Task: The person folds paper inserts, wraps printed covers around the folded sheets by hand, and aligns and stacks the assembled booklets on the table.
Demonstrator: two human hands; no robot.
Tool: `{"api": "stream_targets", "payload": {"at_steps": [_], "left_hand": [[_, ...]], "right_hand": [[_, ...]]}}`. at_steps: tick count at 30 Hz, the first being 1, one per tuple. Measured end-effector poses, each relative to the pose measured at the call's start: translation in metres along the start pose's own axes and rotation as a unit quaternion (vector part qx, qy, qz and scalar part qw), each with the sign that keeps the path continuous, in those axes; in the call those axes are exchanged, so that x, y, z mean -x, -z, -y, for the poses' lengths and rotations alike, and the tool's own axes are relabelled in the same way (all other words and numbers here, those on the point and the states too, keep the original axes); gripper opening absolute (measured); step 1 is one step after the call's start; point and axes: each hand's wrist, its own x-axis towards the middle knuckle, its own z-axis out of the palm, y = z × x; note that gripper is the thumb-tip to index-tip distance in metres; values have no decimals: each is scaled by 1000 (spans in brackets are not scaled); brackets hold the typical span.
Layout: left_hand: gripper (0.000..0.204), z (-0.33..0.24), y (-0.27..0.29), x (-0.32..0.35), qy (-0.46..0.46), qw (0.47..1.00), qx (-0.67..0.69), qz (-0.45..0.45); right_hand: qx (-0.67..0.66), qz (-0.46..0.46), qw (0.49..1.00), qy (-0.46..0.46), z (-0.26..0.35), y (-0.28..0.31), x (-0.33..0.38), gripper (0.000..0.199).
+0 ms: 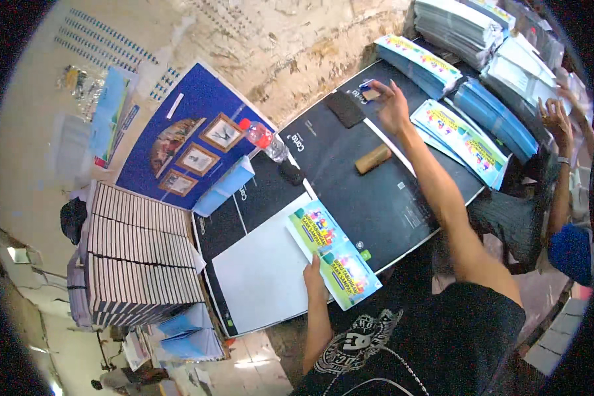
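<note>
My left hand (315, 280) grips the near edge of a colourful printed sheet (333, 254), yellow and green with cartoon figures. The sheet lies partly over a plain white board (261, 270) and reaches past the table's front edge. Farther off to the right, my right hand (392, 111) is over the dark tabletop, its fingers bent around a small tan-and-blue object (371, 94) whose kind I cannot make out. Beside that hand lies a dark flat block (344, 109). Nearer to me rests a brown cylindrical piece (373, 160).
Stacks of printed sheets (455, 142) fill the table's right side. A red-capped bottle (264, 140) stands by a blue panel with framed pictures (195, 142). Stacked books (135, 254) rise at the left. Another person's hand (556, 122) is at the far right.
</note>
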Motion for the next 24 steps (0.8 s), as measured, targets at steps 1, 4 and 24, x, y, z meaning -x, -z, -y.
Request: {"api": "stream_targets", "payload": {"at_steps": [1, 4, 24], "left_hand": [[44, 3, -1, 4, 8, 1000, 0, 0], [46, 0, 0, 3, 0, 998, 9, 61], [54, -3, -2, 2, -22, 995, 32, 93]], "right_hand": [[-77, 136, 988, -5, 18, -13, 31, 58], [-121, 205, 971, -7, 46, -74, 127, 55], [517, -86, 851, 30, -85, -24, 355, 34]]}}
